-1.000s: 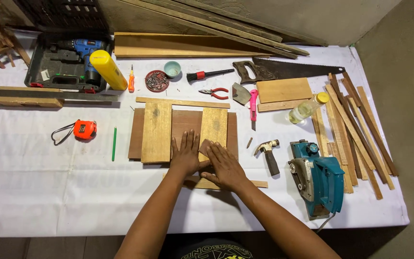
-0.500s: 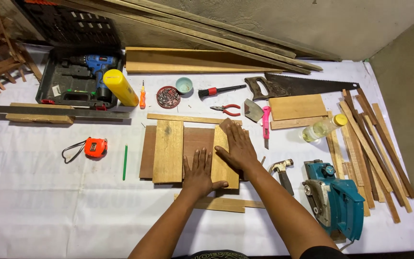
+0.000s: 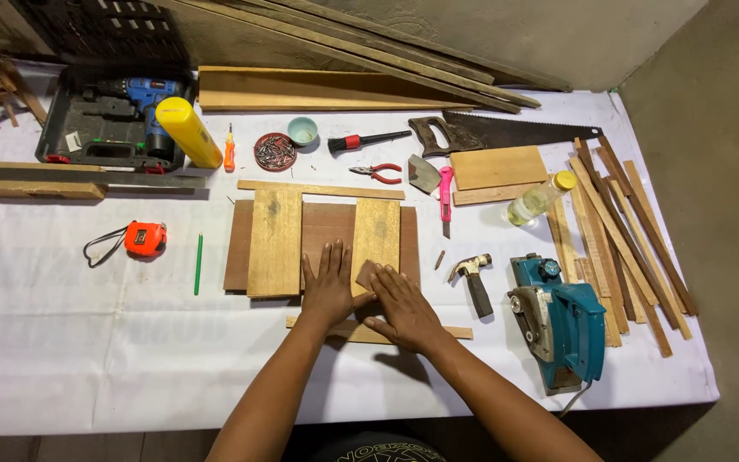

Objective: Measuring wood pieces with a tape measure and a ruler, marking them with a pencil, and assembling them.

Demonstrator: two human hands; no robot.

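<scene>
Sandpaper [image 3: 368,273], a small brown piece, lies under the right hand's [image 3: 404,312] flat, slightly spread fingertips, on the pale plank's [image 3: 376,233] near end. Left hand [image 3: 328,287] presses beside it, fingers apart, on the dark board [image 3: 327,224]. Right of the fingers lies a hammer [image 3: 473,279].

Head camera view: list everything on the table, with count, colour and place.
Table: one, white cover.
Brown board: one, centre.
Pale planks: two, on the brown board.
Thin strip: one, under the hands.
Tape measure: one, orange, left.
Pencil: one, green, left.
Drill case: one, dark, far left.
Hand saw: one, far right.
Hammer: one, right of centre.
Electric planer: one, teal, right.
Left hand: on the board.
Right hand: fingers at a small brown piece.
</scene>
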